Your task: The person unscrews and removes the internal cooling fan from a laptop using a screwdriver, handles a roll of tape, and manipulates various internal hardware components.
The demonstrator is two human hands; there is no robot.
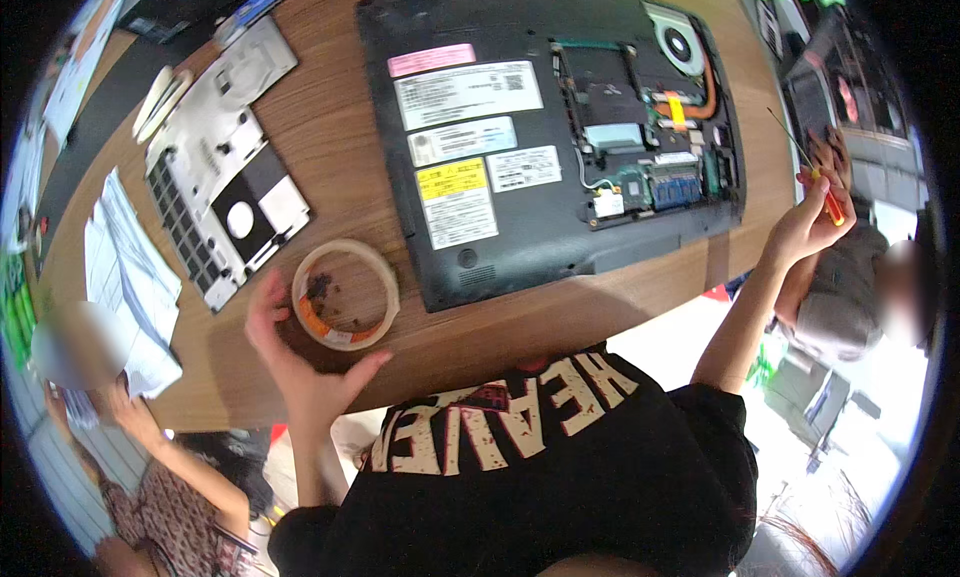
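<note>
My left hand [300, 362] is open, its fingers and thumb spread around the near left side of a roll of tape [391, 277]. Whether the fingertips touch the roll, I cannot tell. Inside the ring lie several small dark screws [322, 289]. Off to the right, past the table's edge, my right hand [808, 222] grips a screwdriver [832, 199] with a red and yellow handle, its thin shaft slanting up and left. A black laptop [545, 212] lies underside up between the hands, its fan [680, 45], copper pipe and boards exposed.
A detached silver and black laptop cover [222, 147] rests left of the laptop. White papers [130, 267] lie on the wooden table [330, 37] at far left. One person [175, 477] sits at lower left, another [838, 302] at right near my right hand.
</note>
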